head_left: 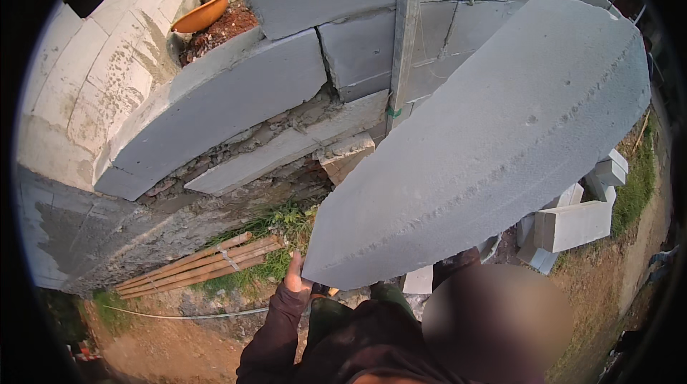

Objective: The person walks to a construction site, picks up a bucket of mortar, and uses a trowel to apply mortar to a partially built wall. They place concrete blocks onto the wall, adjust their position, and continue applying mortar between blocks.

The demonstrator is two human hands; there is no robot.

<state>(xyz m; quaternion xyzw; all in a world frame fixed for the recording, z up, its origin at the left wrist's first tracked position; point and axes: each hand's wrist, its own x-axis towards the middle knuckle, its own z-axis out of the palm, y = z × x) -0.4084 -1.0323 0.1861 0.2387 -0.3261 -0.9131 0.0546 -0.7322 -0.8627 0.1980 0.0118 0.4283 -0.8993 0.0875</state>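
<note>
Right now, a large, pale grey masonry block (486, 141) commands the frame, slanting from lower centre up to the upper right, and it looks weighty! At its lower-left end, the left hand (295, 276) has its fingers gripping the corner; the right hand is out of sight, so there's no telling how its fingers stand. Behind, upper centre, runs the pale grey block wall (229, 112) with an upright grey post (405, 26); whether the block touches either, I can't tell. The sound technique, I'd judge: both ends supported, weight drawn close to the body, fingers clear of any pinch against the wall, and no knocks to those corners, which could chip. Footing matters too, with brown wooden poles (200, 266) bundled lower left and loose, whitish rectangular blocks (575, 225) lying at the right.
</note>
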